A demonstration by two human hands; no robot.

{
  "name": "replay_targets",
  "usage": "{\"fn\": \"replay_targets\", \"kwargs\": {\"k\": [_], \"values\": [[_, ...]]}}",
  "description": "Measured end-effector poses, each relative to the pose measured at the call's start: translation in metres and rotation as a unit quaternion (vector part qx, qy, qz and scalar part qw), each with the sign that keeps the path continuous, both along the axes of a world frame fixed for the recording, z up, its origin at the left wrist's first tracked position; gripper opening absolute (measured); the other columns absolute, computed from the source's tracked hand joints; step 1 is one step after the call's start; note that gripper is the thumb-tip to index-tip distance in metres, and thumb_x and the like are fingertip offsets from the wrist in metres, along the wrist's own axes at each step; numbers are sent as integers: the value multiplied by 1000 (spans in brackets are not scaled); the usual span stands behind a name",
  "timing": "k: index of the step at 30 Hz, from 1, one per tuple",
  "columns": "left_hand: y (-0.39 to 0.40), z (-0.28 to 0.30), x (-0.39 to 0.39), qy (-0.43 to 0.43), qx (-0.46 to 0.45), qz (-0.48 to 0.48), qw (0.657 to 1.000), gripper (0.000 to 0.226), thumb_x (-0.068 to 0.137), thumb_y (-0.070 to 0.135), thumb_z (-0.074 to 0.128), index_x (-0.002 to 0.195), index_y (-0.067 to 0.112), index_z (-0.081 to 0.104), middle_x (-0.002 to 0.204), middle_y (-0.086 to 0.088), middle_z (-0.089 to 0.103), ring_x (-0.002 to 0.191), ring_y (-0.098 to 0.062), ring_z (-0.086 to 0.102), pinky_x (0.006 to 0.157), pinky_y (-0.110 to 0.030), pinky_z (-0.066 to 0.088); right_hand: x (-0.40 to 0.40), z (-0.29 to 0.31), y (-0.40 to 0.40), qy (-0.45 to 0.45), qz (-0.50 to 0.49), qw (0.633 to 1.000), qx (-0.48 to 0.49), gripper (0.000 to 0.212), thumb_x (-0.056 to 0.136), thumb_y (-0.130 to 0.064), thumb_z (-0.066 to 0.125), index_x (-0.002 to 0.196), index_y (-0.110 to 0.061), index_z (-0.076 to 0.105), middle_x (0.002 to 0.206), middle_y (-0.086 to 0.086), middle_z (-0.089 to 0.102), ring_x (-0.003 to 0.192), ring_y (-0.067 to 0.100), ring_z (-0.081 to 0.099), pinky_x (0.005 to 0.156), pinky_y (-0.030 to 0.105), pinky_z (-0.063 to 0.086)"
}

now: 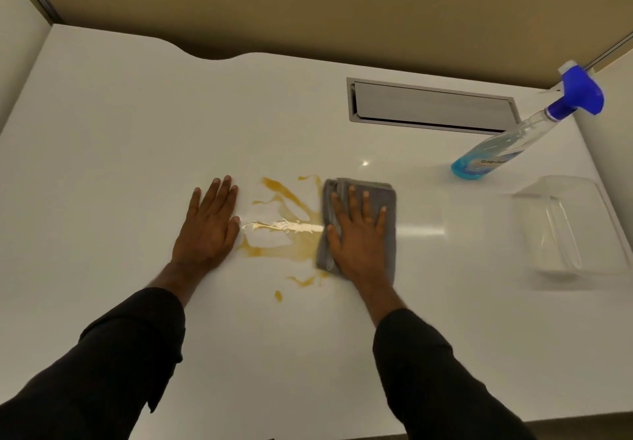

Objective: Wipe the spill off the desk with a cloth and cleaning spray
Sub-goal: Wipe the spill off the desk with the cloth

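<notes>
While the right hand (356, 234) presses flat, fingers straight, on a folded grey cloth (359, 223) at the right edge of the amber spill (291, 227), the left hand (209, 227) lies flat and relaxed on the white desk (120, 165) just left of the puddle, holding nothing. The spill spreads between the two hands, with streaks running toward the back and small drops nearer the person. A spray bottle (507, 141) with a blue trigger head and pale blue liquid stands well to the right, near the back corner. Its label carries writing too blurred to read. Just in front of the bottle sits a clear plastic container (561, 230), hard to make out against the white surface. A grey cable hatch (431, 105) is set into the desk behind the cloth. Tan partition walls (308, 4) enclose the desk. Black sleeves (120, 354) cover both forearms, and part of the cloth is hidden under the right palm.
</notes>
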State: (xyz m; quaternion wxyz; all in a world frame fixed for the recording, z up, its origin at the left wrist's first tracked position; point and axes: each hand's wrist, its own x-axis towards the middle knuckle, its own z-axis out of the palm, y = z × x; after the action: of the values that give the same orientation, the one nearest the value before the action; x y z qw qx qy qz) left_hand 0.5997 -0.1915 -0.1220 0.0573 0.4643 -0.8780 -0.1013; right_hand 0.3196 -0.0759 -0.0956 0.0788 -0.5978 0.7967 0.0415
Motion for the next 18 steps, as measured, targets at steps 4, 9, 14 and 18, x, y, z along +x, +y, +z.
{"fn": "replay_targets", "kwargs": {"k": [4,9,14,18], "values": [[0,-1,0,5,0,-1,1000,61,97,33,21,152,8,19,162,-8,13,150,-22,9,121,-50,10,18,-7,80,-44,57,997,-11,69,98,-45,33,162,-34,8,171,-3,5,158,25,4,123,60,12],[0,-2,1,-3,-3,-2,1000,62,97,35,20,153,8,18,162,-9,13,150,-22,9,121,-50,9,-52,5,123,-6,-45,999,14,65,98,-41,28,161,-31,15,170,-2,10,157,27,14,122,59,18],[0,-4,1,-20,-5,1,1000,62,97,35,20,153,8,16,163,-9,12,150,-23,8,121,-50,9,-74,7,60,9,-117,993,6,65,105,-38,27,157,-30,-12,171,10,3,157,32,6,123,61,13],[0,-2,1,-23,-2,-3,1000,62,97,34,21,153,7,17,162,-10,12,150,-23,9,121,-50,10,-22,4,28,-12,-62,998,8,70,102,-40,33,162,-29,-1,171,6,2,157,30,3,122,62,10]]}}
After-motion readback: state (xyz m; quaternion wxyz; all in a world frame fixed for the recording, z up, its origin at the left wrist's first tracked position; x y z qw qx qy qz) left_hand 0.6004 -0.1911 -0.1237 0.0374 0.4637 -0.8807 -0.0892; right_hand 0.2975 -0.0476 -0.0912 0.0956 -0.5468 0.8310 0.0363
